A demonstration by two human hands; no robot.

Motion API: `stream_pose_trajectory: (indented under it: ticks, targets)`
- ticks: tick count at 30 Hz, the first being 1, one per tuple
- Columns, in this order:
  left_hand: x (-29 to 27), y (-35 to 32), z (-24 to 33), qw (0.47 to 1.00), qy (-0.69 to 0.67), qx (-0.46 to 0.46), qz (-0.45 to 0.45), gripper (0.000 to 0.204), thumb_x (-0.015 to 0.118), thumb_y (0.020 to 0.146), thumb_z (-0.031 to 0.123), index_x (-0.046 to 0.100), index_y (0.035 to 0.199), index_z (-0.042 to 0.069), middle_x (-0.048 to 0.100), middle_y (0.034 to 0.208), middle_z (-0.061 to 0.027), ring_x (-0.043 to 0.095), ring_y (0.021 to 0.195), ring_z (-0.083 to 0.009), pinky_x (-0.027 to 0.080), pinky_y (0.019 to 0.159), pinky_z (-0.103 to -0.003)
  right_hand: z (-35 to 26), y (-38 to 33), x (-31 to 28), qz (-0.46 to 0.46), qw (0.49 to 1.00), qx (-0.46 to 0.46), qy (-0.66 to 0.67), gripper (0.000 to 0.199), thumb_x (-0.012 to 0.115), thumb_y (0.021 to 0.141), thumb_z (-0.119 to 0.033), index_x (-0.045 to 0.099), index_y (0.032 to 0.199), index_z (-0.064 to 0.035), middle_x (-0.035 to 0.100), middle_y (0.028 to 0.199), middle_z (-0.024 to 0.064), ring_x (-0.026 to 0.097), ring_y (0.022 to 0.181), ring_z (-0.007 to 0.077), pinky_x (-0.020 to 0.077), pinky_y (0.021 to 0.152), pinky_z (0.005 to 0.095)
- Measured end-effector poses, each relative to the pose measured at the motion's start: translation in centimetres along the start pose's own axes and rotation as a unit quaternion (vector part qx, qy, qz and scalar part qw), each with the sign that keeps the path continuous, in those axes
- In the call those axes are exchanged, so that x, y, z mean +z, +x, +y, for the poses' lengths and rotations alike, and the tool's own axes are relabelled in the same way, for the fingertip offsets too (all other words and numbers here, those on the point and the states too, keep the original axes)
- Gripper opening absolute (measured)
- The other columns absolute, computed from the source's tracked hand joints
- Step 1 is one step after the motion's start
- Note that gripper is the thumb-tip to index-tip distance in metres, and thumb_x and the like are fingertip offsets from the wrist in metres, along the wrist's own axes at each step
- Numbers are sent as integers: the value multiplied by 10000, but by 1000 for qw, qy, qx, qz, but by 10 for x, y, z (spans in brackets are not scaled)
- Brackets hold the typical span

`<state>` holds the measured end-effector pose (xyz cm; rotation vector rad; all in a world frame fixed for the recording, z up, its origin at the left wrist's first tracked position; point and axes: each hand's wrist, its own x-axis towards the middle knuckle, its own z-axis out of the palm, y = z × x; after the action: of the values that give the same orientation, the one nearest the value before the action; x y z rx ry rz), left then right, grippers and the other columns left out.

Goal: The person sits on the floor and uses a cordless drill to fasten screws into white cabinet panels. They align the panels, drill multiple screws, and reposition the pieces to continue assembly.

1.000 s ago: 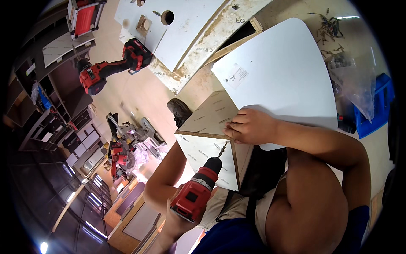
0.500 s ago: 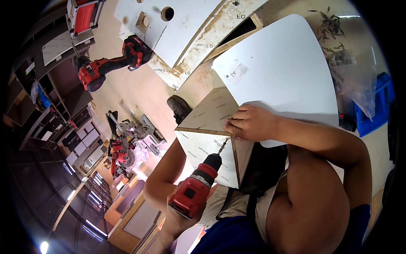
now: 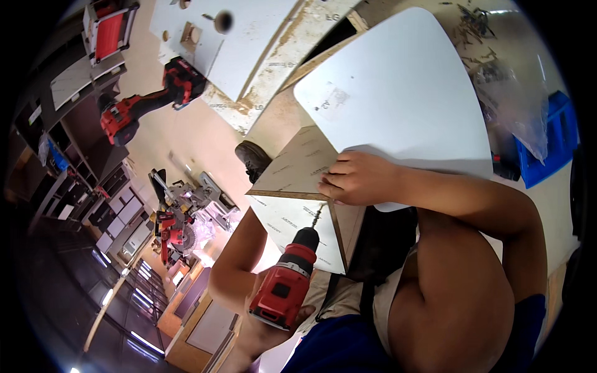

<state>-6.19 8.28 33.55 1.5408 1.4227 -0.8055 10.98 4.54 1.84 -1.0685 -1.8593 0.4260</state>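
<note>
Left grip [image 3: 268,332] is clenching red drill [image 3: 283,289]; I'm pointing its bit [image 3: 317,216] at box [image 3: 283,225], right grip [image 3: 354,179] clasping that box's edge.

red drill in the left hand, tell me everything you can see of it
The drill has a red, plastic-looking body with a black patch, a silvery collar, black chuck and spiral metallic bit. Held in the grip of the left hand, it slants up and right in the picture, bit over the white panel; whether the tip touches is unclear.
</note>
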Motion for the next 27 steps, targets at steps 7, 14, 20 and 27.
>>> stream_pose_trajectory:
  ticks: [7, 14, 20, 27]
  targets:
    - [2, 7, 14, 996, -72, -8, -48, 177, 663, 904, 31, 642, 1077, 0, 679, 856, -52, 611, 628, -79, 499, 581, -261, 1, -4, 13, 38, 999, 9, 6, 152, 682, 797, -145, 731, 916, -63, 655, 677, -4, 666, 732, 164, 515, 674, 296]
    - [4, 7, -14, 996, 1, 70, -46, 155, 623, 906, 17, 640, 1059, -4, 669, 744, -39, 619, 605, -77, 506, 563, -250, 4, -7, 4, -65, 994, 33, 80, 389, 792, 771, -295, 710, 1061, -50, 735, 986, 28, 661, 924, 181, 522, 889, 347]
    - [3, 9, -7, 998, -26, 36, -52, 138, 591, 929, 2, 626, 1063, -9, 667, 733, -27, 623, 633, -77, 498, 579, -252, 3, -6, 5, -36, 997, 38, 61, 487, 833, 711, -361, 702, 1060, -47, 695, 890, 2, 639, 891, 175, 477, 990, 338]
    - [3, 11, -13, 995, -2, 86, -50, 137, 579, 943, 13, 618, 1072, -7, 665, 748, -32, 625, 668, -90, 499, 611, -254, 3, -6, 8, -50, 996, 36, 61, 468, 827, 707, -340, 717, 1040, -30, 706, 857, 17, 644, 867, 178, 483, 986, 335]
